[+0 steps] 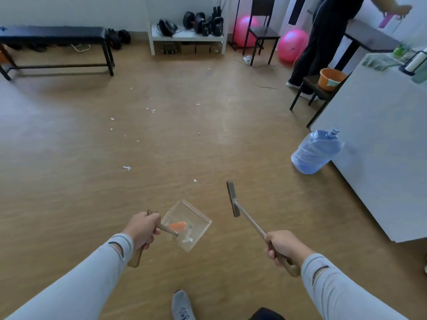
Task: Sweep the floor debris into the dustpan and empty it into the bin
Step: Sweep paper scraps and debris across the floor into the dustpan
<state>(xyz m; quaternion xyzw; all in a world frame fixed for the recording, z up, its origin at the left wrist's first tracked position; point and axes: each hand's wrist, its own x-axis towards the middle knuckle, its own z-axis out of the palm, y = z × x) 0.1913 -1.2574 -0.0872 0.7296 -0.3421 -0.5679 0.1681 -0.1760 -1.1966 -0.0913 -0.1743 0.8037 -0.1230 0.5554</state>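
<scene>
Left hand (143,229) grips one clear dustpan (186,225) holding one orange scrap (177,225), right hand (283,247) grips one brush (233,198), and roughly a dozen white bits (126,167) dot the floor (69,181).

Soft even daylight; edges bowed, slightly blurred.

A wood-look floor (208,146) fills the frame. Upper left stands a black bench (53,35); top centre, a white shelf (187,36); upper right, 2 pink balls (292,45) beside a dark chair (262,31).
</scene>
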